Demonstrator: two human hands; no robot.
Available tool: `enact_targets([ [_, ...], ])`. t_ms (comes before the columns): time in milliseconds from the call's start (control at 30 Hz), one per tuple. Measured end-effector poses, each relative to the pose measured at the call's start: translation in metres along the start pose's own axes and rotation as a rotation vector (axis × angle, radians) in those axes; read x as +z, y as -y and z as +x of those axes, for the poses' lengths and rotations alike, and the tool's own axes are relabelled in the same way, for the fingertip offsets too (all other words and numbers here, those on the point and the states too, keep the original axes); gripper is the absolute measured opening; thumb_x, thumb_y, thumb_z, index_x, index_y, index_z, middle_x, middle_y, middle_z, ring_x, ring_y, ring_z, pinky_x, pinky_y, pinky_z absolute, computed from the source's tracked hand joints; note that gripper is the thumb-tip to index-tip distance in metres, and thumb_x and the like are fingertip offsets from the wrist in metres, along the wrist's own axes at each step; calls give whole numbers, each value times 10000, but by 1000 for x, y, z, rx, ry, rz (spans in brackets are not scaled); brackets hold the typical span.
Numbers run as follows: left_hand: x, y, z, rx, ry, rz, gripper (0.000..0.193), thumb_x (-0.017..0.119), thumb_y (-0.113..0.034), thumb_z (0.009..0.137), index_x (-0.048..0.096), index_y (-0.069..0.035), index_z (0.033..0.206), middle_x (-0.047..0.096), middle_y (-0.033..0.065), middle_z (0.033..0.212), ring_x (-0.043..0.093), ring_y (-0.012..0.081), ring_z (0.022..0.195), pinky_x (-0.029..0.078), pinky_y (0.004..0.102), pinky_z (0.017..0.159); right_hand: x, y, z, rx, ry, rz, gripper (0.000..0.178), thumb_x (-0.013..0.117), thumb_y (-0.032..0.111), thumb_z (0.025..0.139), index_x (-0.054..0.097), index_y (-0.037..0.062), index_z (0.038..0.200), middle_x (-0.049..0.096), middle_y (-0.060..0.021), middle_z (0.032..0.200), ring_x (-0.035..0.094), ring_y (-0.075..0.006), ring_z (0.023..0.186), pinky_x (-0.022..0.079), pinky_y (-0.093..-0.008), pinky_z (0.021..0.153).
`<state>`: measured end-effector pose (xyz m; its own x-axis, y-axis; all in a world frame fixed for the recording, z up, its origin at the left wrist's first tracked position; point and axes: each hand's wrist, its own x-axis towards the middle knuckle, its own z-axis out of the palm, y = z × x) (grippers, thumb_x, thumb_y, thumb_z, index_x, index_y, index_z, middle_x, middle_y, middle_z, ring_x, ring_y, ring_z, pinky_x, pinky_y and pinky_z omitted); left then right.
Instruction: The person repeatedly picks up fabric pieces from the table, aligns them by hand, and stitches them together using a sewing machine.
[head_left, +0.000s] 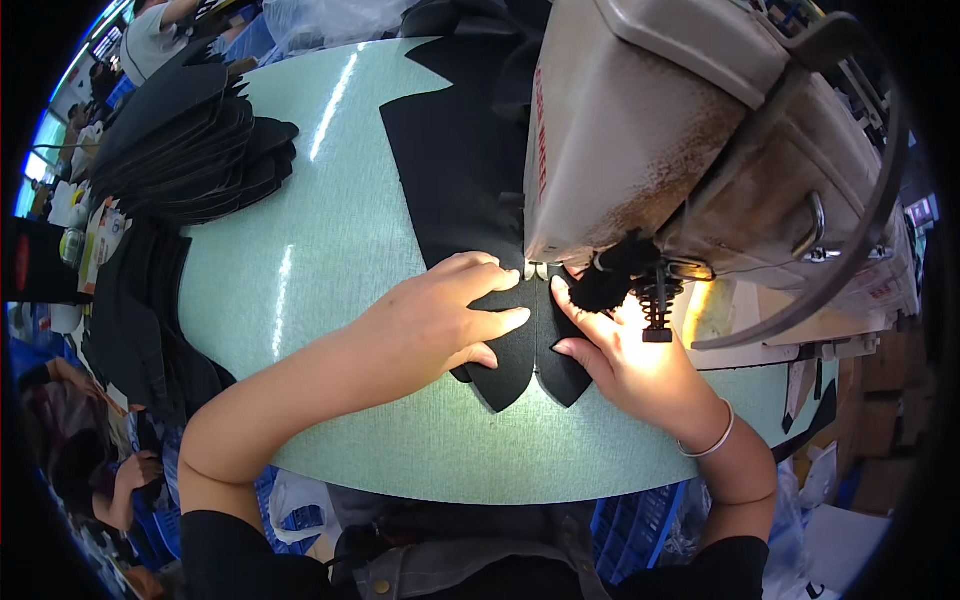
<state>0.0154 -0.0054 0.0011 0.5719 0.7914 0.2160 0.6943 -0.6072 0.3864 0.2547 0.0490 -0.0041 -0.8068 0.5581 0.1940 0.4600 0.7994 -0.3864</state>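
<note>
Black sheet pieces (450,180), which look like leather or fabric, lie beneath the head of a sewing machine (640,130). A seam line runs toward me between two pointed lobes at their near end. My left hand (445,310) rests on the left lobe with fingers spread, the fingertips close to the presser foot (537,270). On the right lobe, my right hand (625,355) has its thumb and forefinger apart, pressing the material down; its other fingers are partly hidden by the machine and bright lamp glare. The needle itself cannot be made out.
Stacks of black cut pieces (195,150) stand at the left of the pale green table (330,220), with more black pieces (150,310) nearer me. A curved metal rod (880,210) arcs beside the machine. Blue crates (640,520) sit below the near edge. Other people work at the left.
</note>
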Motion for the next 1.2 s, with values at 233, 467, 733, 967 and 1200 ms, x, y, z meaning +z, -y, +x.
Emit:
enact_targets([
  [233,-2,11,5,-59,29,-104,369,700,-161,744,657,-84,1102,535,138,1247,472,279,1208,454,343,950,9,-15,4,-32,-62,94,445,667,188,841,566,74,1259,639,-131,1069,601,-285,967,455,-370,867],
  [467,4,6,5,146,-55,94,249,638,-58,681,658,-79,928,585,55,977,562,217,978,508,306,797,-2,-1,4,-132,-111,-42,253,671,78,792,672,82,1045,675,-66,970,624,-232,905,487,-340,795],
  [733,4,9,7,103,-62,-40,300,640,45,639,653,-65,918,574,23,963,572,202,967,538,297,705,-2,-9,3,-102,-65,15,252,654,7,764,677,76,1005,654,-72,1056,619,-239,967,491,-346,854],
  [967,6,18,8,91,-106,-36,289,644,42,652,675,-68,917,575,28,960,572,196,956,534,282,718,13,-42,-9,-76,51,24,414,595,-38,767,659,101,1151,642,-89,1111,611,-243,1022,481,-353,881],
  [1200,6,26,11,89,-113,-40,235,639,54,672,662,-44,885,585,21,855,583,182,817,510,287,684,25,-66,-9,0,125,-94,331,543,0,815,668,80,1111,647,-79,1130,601,-215,1059,468,-328,917],
])
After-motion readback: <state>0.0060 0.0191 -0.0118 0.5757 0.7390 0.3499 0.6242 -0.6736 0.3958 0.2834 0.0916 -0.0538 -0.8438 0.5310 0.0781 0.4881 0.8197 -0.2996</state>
